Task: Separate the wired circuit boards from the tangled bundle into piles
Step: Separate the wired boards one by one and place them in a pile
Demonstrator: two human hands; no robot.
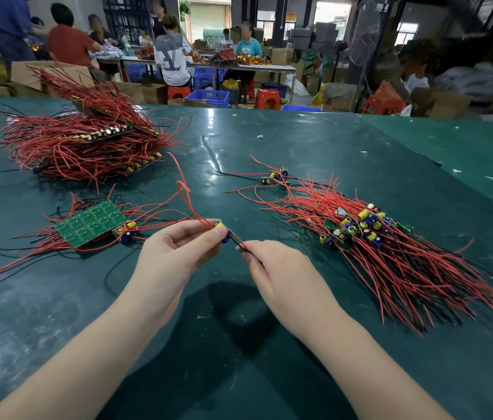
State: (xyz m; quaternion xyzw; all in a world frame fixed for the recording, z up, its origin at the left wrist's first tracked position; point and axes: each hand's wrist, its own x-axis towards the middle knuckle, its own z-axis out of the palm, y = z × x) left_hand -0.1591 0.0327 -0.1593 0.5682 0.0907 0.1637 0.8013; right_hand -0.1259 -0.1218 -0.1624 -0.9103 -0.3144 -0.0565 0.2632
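Circuit boards still tangled lie far left in the bundle (pixel 81 144); our left hand (pixel 175 253) pinches one small board (pixel 224 233) while our right hand (pixel 275 268) grips its wires, probably to pull it free. Sorted boards fan out in the pile (pixel 366 234) on the tabletop (pixel 239 153) at right.

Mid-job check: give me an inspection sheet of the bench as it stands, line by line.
Surface: dark green table, scuffed, glossy.
Job's things: tangled bundle far left; green panel with boards near left; sorted pile right; few boards beyond it.
Clutter: small white scraps on the far side of the table.
Grippers: left hand pinches a small board; right hand pinches its wires.
Cables: red wire loops up from the held board.
Surroundings: seated workers, blue crates, red stools, cartons.
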